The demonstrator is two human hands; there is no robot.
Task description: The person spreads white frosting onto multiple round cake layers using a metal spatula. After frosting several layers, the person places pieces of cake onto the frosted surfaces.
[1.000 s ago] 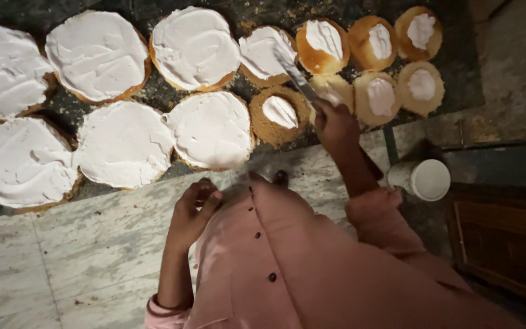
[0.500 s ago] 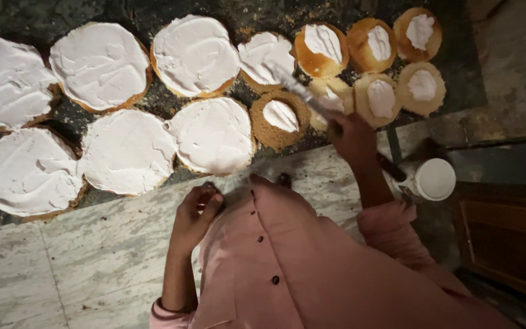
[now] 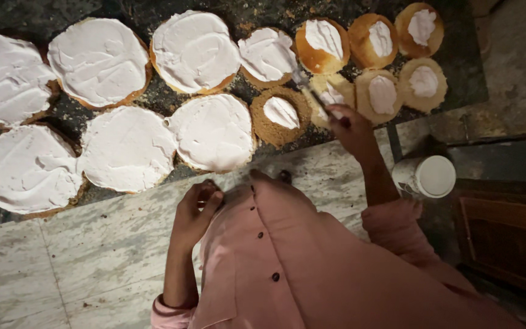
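My right hand (image 3: 353, 130) grips a spatula (image 3: 312, 92) whose blade reaches over the small round cakes at the upper right. The blade tip lies between a cream-covered cake (image 3: 267, 55) and a small pale cake (image 3: 334, 93) dabbed with cream. Just left of the hand, a small brown cake (image 3: 280, 114) carries a blob of white cream. My left hand (image 3: 195, 212) rests with curled fingers on the marble counter (image 3: 92, 256), at the edge of my pink shirt, and holds nothing.
Several large round cakes (image 3: 212, 131) covered in white cream lie in two rows on the dark counter (image 3: 68, 116). More small golden cakes (image 3: 422, 80) with cream dabs sit at the upper right. A white lidded tub (image 3: 428, 176) stands beside my right forearm.
My right hand has drawn back a little toward me with the spatula, its blade now by the small pale cake. The left hand stays on the counter.
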